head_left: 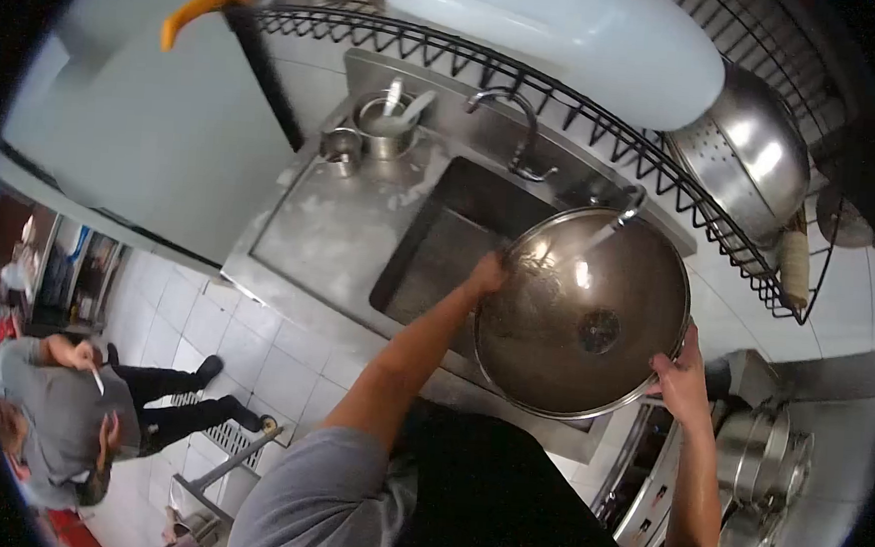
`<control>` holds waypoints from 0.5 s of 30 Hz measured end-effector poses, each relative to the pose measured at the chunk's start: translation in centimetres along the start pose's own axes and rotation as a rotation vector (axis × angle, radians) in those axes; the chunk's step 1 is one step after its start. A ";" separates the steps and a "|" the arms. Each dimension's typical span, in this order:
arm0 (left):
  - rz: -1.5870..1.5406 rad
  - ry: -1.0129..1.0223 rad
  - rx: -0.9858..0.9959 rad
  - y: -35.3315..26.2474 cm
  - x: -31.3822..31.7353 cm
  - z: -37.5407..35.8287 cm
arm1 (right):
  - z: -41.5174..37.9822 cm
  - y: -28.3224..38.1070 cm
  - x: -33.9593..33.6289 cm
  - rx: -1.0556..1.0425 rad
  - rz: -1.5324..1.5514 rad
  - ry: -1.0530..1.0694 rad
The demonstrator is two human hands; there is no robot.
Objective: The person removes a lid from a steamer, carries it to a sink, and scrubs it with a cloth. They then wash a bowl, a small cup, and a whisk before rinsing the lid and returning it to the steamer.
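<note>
A large round metal bowl (544, 340) is held tilted over the right part of the steel sink (423, 263). My left hand (490, 274) grips its left rim. On the lower right rim is my right hand (682, 374), with the thumb on the inner side and the fingers partly hidden beneath. Water runs from a faucet (630, 207) into the bowl, where a little liquid lies near the bottom. A second, curved faucet (526, 129) stands behind the sink.
A steel pot with utensils (385, 142) and a small metal cup (342, 149) stand left of the sink. A wire rack (606, 133) hangs overhead with a white container (572, 41) and colander (740, 162). Another person (68, 411) stands at lower left.
</note>
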State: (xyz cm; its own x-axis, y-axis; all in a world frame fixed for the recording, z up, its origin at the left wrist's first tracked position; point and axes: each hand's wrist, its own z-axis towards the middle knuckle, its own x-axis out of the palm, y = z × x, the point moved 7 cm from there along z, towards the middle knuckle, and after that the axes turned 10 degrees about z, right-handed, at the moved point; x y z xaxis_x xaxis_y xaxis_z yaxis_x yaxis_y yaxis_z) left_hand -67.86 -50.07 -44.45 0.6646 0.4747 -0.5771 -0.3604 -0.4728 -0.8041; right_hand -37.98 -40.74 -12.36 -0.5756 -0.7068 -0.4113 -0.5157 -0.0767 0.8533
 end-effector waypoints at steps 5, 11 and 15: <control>0.162 0.137 0.099 -4.0 1.6 4.0 | -0.2 -3.5 -3.1 -0.010 0.066 -0.063; 0.015 0.182 0.022 2.7 -7.1 2.2 | 4.5 -11.0 -2.5 0.273 0.420 0.133; -0.074 0.214 -0.203 1.2 -16.8 -5.8 | 11.4 -16.8 3.6 0.264 0.500 0.397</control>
State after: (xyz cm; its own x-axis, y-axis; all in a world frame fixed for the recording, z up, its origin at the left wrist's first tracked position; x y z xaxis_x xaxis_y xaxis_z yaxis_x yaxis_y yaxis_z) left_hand -75.68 -62.94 -34.85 0.8151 0.3562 -0.4569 -0.1815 -0.5920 -0.7853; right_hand -38.58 -33.98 -31.80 -0.5348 -0.8203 0.2027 -0.4147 0.4638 0.7829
